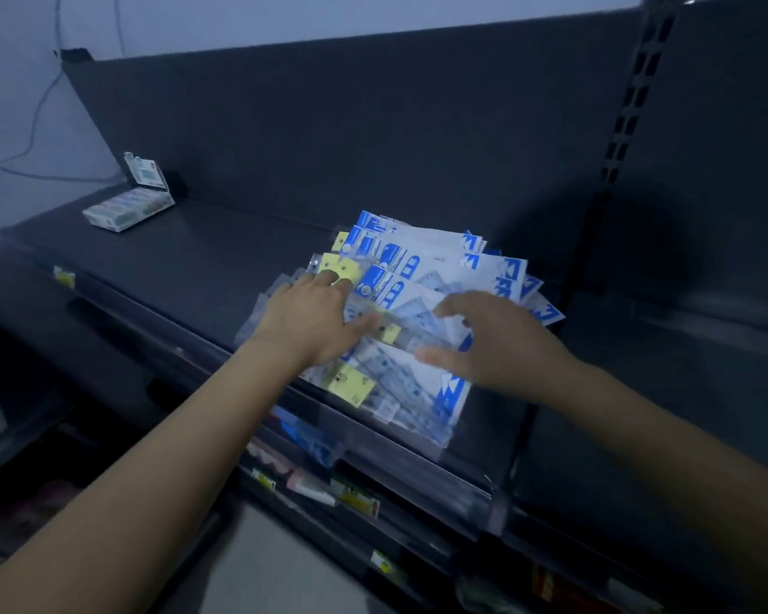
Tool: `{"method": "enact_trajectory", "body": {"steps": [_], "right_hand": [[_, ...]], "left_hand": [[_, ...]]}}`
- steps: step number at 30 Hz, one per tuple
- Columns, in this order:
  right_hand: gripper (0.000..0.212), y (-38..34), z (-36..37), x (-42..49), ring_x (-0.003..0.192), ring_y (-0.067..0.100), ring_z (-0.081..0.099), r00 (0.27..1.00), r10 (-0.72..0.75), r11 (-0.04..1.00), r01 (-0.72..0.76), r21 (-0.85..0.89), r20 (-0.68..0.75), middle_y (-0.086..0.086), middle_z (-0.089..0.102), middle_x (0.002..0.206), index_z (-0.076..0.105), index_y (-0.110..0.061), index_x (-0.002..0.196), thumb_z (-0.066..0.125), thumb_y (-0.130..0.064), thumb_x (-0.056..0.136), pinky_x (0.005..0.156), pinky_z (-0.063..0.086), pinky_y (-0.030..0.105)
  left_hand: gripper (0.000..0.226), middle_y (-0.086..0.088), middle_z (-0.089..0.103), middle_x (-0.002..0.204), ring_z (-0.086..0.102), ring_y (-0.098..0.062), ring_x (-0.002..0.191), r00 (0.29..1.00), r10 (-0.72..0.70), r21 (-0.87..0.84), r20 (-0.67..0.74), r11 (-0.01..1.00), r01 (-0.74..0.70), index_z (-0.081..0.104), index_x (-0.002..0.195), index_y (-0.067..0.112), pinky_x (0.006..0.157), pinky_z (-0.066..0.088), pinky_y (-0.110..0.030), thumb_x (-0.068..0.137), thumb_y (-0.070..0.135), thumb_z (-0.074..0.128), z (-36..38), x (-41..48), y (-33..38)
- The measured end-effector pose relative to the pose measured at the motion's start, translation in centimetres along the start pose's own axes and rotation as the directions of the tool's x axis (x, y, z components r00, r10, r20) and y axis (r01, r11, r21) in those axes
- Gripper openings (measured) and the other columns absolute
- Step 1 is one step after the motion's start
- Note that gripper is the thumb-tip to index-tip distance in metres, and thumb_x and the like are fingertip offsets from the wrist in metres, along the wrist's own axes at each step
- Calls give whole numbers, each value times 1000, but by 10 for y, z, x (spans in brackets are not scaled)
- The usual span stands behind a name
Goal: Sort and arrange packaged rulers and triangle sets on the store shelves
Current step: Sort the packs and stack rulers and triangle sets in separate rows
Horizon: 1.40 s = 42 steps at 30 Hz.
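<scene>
Where dark shelf (187, 259) nears right upright: pile of packaged ruler and triangle sets (440, 277), fanned, blue-white cards, yellow tags. Left hand (311, 321): fingers straight, pressing flat on pile's left side. Right hand (493, 343): spread, loosely curved, above pile, gripping nothing. Open white box (127, 210): far left.

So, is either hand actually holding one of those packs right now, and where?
Nothing is held. The left hand presses flat on the pile of packs. The right hand is spread open over it, with no grip closed.
</scene>
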State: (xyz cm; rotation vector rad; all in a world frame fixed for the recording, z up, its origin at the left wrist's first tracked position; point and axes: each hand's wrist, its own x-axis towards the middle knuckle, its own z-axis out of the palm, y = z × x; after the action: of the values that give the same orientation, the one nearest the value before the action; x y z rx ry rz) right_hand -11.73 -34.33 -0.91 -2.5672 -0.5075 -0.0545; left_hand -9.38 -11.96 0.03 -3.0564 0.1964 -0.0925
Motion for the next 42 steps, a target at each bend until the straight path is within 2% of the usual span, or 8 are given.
{"method": "enact_trajectory", "body": {"steps": [4, 12, 19, 23, 28, 31, 34, 42], "right_hand": [[58, -25, 33, 15, 99, 12, 47, 977, -10, 973, 58, -222, 213, -10, 51, 108, 52, -30, 109, 61, -71, 69, 77, 42, 32], [20, -44, 58, 34, 97, 15, 47, 987, 162, 961, -157, -226, 2, -6, 54, 99, 56, -23, 105, 57, -33, 88, 86, 34, 29], [25, -58, 76, 39, 93, 8, 40, 955, 272, 951, -286, -121, -122, -12, 50, 97, 57, -30, 111, 60, -20, 89, 87, 23, 27], [28, -60, 80, 30, 102, 11, 51, 939, 288, 940, -315, -131, -189, -15, 53, 103, 59, -25, 117, 61, -23, 89, 95, 32, 31], [41, -64, 74, 17, 116, 17, 47, 927, 315, 884, -365, -293, -205, -5, 53, 123, 52, -24, 129, 59, -28, 89, 92, 20, 24], [38, -77, 71, 15, 107, 14, 50, 961, 214, 933, -254, -257, -173, -8, 53, 117, 55, -26, 122, 62, -38, 87, 95, 34, 27], [41, -87, 72, 13, 93, 6, 52, 973, 228, 959, -229, -168, -29, -11, 56, 104, 61, -27, 111, 67, -52, 79, 81, 43, 22], [26, -85, 68, 19, 86, 13, 50, 937, 346, 930, -337, -148, 39, -5, 52, 94, 49, -21, 96, 67, -36, 84, 75, 45, 29]], "left_hand": [[68, -2, 48, 138, 42, -25, 127, 991, 130, -73, -36, 989, -132, 44, 138, 18, 102, 34, -39, 89, 65, 35, 8, 33, -21], [51, 0, 56, 127, 50, -20, 116, 898, 435, -282, -67, 855, -435, 56, 123, 17, 95, 43, -41, 92, 56, 43, 27, 81, -63], [32, 7, 59, 100, 53, -10, 90, 670, 742, -489, -17, 579, -653, 63, 107, 23, 82, 49, -36, 83, 43, 67, 40, 91, -75], [29, 9, 51, 104, 42, -7, 96, 638, 769, -460, -29, 556, -692, 63, 109, 27, 79, 35, -25, 83, 37, 70, 43, 97, -71], [23, 4, 55, 105, 53, -13, 94, 631, 776, -478, -11, 550, -685, 60, 105, 23, 81, 45, -30, 85, 32, 66, 42, 100, -76], [23, 5, 54, 102, 53, -13, 89, 630, 776, -444, 7, 567, -694, 57, 106, 22, 77, 45, -30, 86, 29, 66, 39, 101, -73], [22, 5, 50, 98, 47, -12, 84, 616, 788, -427, 16, 562, -708, 56, 108, 22, 72, 41, -28, 88, 24, 63, 36, 101, -66], [13, 8, 54, 93, 47, -13, 90, 662, 747, -428, -60, 580, -693, 52, 93, 23, 71, 36, -25, 88, 19, 64, 25, 102, -59]]}}
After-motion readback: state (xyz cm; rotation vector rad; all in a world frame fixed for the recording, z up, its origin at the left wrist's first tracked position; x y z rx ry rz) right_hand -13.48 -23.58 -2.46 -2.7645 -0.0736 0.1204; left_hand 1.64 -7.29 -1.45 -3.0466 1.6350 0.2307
